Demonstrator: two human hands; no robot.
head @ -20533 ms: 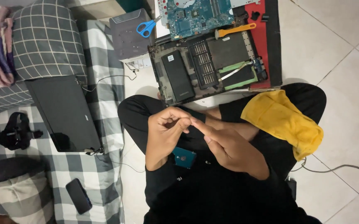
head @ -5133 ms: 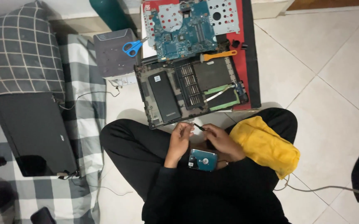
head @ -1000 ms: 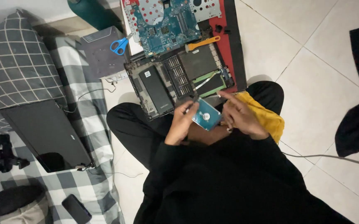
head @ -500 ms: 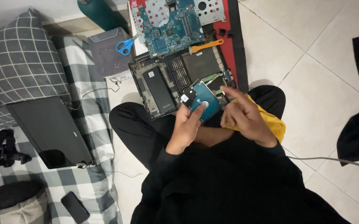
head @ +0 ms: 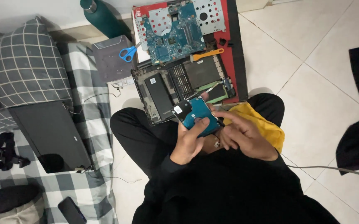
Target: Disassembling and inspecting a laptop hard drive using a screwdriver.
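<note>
Tile floor point(head: 320, 83) beneath checkered bedding point(head: 84, 182).

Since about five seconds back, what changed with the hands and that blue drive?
The blue hard drive came up from the lap to chest height, above the open laptop chassis. The left hand now grips it from below, thumb on its face; the right hand works at its right edge with a thin dark tool. Unchanged: motherboard, scissors, orange pry tool, yellow cloth, closed black laptop.
</note>
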